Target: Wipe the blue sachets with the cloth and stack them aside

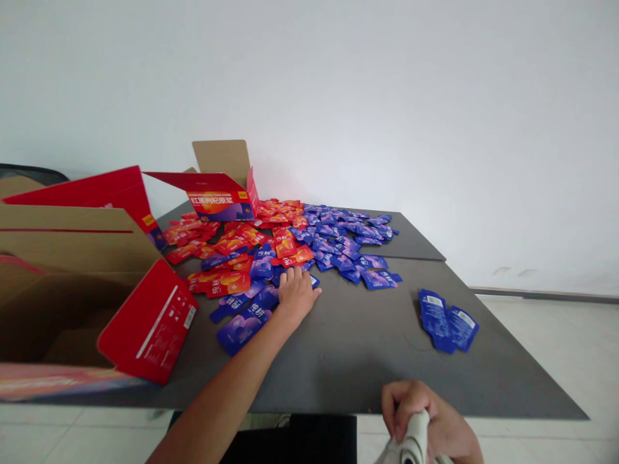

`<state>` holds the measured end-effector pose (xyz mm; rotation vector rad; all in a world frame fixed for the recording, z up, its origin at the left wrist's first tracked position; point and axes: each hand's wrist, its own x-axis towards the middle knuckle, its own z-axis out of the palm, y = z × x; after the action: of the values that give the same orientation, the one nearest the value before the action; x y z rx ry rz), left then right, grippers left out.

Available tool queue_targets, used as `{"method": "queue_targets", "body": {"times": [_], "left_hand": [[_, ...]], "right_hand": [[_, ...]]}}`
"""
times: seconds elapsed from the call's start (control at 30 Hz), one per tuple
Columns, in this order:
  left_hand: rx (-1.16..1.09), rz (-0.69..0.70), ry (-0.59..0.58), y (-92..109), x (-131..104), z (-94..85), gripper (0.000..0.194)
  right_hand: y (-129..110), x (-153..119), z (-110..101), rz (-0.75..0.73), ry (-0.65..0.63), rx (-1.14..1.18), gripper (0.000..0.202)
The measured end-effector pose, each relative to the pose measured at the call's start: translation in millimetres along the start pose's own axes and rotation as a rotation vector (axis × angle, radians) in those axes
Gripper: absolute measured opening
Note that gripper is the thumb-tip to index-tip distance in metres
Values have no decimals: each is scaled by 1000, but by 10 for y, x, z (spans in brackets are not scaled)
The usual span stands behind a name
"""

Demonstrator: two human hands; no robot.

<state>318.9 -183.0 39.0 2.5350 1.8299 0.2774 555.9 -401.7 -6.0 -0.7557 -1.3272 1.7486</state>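
- Blue sachets (244,328) with purple print lie beneath and just beside the left hand (296,293), on the near side of the pile.
- Left hand: palm down, fingers slightly bent and close together, thumb out to the right. Fingertips meet the blue sachets; whether any is gripped cannot be told.
- Right hand (438,412): at the bench's near edge, fingers curled around a pale folded item (416,428). That item runs out of view at the bottom; its nature cannot be determined.
- Red sachets (229,282) with orange print lie beyond the left hand and to its left, overlapping one another and mixed with some blue ones.
- Blue heap (351,248): loosely spread to the right of the red sachets, meeting them along the middle.
- Sachet pair (434,316): blue, one overlapping the other, white label patches up, well apart on the right.
- Near carton (159,322): at left, flaps raised, brown cardboard inside, red flap leaning outward.
- Far carton (217,203): behind the red sachets, printed front facing the viewer, lid flap upright.
- Bench (348,335): dark grey, standing against a white wall (387,96); pale tiled floor (532,341) visible at right.
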Motion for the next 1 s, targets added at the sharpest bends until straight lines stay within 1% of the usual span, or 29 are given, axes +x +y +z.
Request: {"method": "queue_targets", "body": {"times": [0.23, 0.43, 0.7, 0.83, 1.0], "left_hand": [[48, 24, -94, 44, 161, -94, 38], [90, 26, -176, 107, 320, -152, 41], [123, 47, -233, 78, 353, -229, 37], [98, 77, -216, 60, 315, -198, 35], [31, 146, -116, 6, 192, -138, 30]], "right_hand": [[25, -12, -14, 15, 6, 17, 46], [-27, 1, 0, 19, -8, 30, 41], [-12, 6, 0, -8, -32, 45, 41], [-58, -4, -2, 4, -38, 28, 40], [-50, 0, -29, -10, -68, -9, 42]]}}
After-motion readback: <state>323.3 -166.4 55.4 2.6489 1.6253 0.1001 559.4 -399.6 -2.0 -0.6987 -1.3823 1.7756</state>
